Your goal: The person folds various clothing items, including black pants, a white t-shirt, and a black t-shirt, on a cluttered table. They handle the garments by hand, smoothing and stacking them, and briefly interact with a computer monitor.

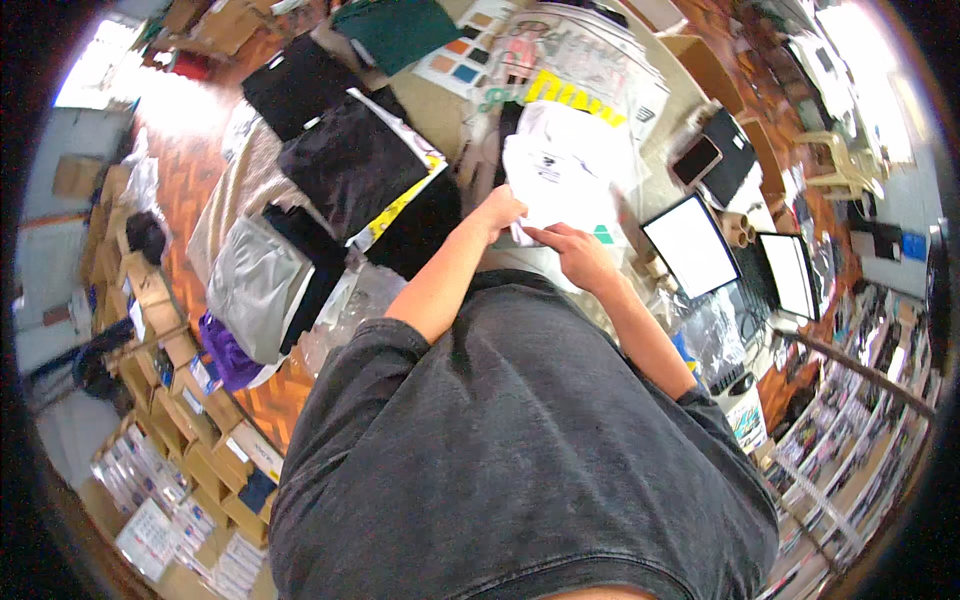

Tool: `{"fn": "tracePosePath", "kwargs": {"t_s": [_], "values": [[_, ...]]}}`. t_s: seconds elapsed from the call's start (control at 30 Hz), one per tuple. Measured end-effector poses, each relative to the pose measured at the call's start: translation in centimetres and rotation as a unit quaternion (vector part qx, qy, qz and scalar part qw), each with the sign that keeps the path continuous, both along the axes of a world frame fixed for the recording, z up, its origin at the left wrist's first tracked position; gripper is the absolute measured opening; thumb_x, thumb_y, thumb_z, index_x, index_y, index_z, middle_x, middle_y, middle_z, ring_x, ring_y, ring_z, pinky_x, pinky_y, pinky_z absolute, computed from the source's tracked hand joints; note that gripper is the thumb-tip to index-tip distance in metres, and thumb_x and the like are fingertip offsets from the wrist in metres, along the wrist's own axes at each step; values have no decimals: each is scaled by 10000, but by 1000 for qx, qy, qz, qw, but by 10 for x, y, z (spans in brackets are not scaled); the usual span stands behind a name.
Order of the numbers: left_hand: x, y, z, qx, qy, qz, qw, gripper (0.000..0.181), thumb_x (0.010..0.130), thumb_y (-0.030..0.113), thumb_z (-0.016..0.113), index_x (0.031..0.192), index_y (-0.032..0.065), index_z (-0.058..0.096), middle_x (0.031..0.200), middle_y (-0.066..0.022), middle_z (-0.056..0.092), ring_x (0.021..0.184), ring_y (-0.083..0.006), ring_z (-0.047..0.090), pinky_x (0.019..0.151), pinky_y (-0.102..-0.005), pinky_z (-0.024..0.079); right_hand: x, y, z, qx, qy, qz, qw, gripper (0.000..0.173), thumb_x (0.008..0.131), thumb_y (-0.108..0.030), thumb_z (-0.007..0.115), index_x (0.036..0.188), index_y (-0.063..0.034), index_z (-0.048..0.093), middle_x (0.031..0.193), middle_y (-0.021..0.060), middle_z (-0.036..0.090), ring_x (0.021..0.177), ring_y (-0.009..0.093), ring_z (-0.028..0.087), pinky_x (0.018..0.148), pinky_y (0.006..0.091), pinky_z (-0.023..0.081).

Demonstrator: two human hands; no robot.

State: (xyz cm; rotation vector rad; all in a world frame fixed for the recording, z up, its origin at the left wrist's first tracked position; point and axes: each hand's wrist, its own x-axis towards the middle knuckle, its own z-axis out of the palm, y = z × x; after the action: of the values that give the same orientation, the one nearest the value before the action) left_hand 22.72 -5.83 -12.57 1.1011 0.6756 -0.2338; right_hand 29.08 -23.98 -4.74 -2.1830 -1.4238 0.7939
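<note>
A white garment (574,169), with a small dark print and a green patch at its lower right, lies partly folded in front of me. My left hand (502,210) is closed on its near left edge. From the right, my right hand (577,253) stretches its fingers to a rolled bit of cloth at the near edge, close to the left fingertips. Whether those right fingers pinch the cloth or only touch it is hidden. Clear plastic-wrapped garments with coloured prints (577,52) lie beyond the white one.
Dark folded garments (352,176) are stacked at left, with grey folded cloth (259,289) nearer. At right are a smartphone (696,160), a bright screen (691,246), cardboard tubes (735,229) and a second screen (787,275). Cardboard boxes (157,300) line the far left.
</note>
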Motion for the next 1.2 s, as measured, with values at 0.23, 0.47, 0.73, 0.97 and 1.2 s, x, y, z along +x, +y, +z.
{"fn": "tracePosePath", "kwargs": {"t_s": [0.23, 0.47, 0.73, 0.97, 1.2], "values": [[-12, 59, 93, 64, -211, 110, 969, 479, 745, -38, 465, 1219, -17, 536, 1052, -111, 625, 951, -189, 606, 830, -325, 499, -7, 39, 58, 170, 127, -89, 973, 417, 910, -129, 569, 1324, -175, 543, 1311, 128, 529, 1144, 326, 560, 912, 395, 493], [-131, 142, 151, 158, -189, 403, 882, 552, 715, -24, 484, 1265, 16, 506, 1139, -100, 611, 1028, -225, 605, 910, -346, 483, 22, 45, -12, 156, 149, -191, 958, 386, 899, -192, 621, 1268, -101, 557, 1282, 150, 543, 1171, 332, 536, 966, 388, 451], [-188, 201, 20, 270, 59, 463, 842, 451, 758, -12, 577, 1202, -19, 500, 1147, -133, 590, 1013, -233, 589, 869, -345, 460, 75, 28, -122, 19, -55, -137, 989, 402, 846, -224, 643, 1230, -129, 574, 1307, 167, 516, 1218, 364, 491, 1017, 446, 406], [-201, 187, 14, 339, 64, 451, 823, 490, 790, 22, 609, 1255, -27, 464, 1180, -144, 578, 1055, -232, 580, 907, -338, 442, 135, 59, -119, -43, -64, -209, 975, 590, 822, -237, 662, 1363, -166, 440, 1371, 172, 454, 1222, 379, 494, 984, 463, 440], [-206, 171, 13, 471, 156, 436, 751, 647, 824, 156, 698, 1374, 4, 392, 1253, -191, 558, 1089, -284, 585, 955, -380, 434, 199, 82, -115, -160, -7, -177, 971, 376, 794, -226, 692, 1143, -96, 641, 1102, 156, 637, 1088, 318, 592, 942, 409, 467]]}}
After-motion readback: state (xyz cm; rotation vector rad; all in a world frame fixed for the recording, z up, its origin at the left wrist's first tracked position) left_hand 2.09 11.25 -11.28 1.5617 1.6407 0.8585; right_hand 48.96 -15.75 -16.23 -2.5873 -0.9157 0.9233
